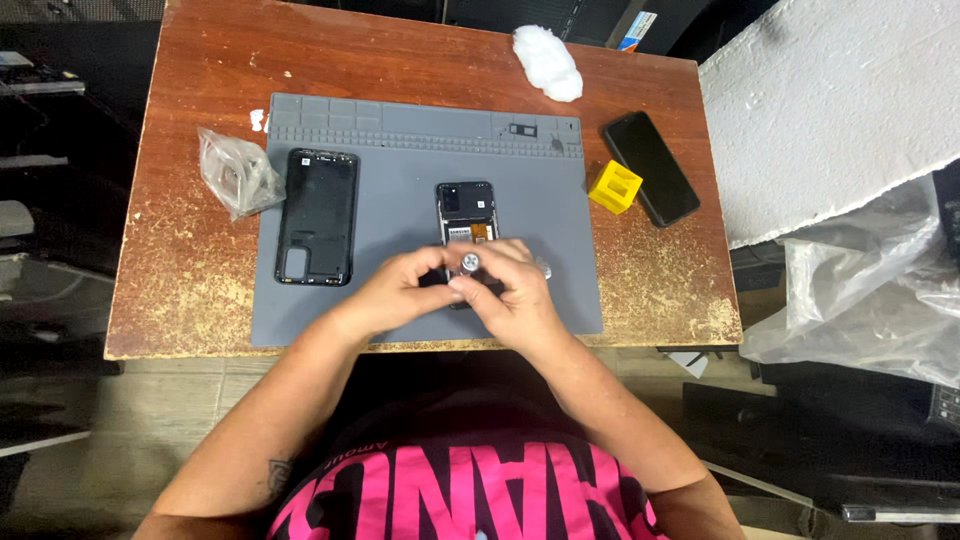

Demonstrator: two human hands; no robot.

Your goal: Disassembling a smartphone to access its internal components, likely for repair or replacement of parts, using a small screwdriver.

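Note:
An opened black phone (466,210) lies face down on the grey work mat (400,200), its inner boards exposed. My left hand (405,285) rests on the phone's lower end and steadies it. My right hand (515,290) grips a small screwdriver (468,262) with a round silver cap, held upright over the phone's lower half. Both hands cover the bottom of the phone. The phone's removed black back cover (317,216) lies on the mat to the left.
A clear plastic bag (235,172) sits left of the mat on the wooden table (180,260). A yellow block (614,187), a second black phone (651,167) and a white wad (548,62) lie at the right and back. White foam and plastic sheeting stand beside the table.

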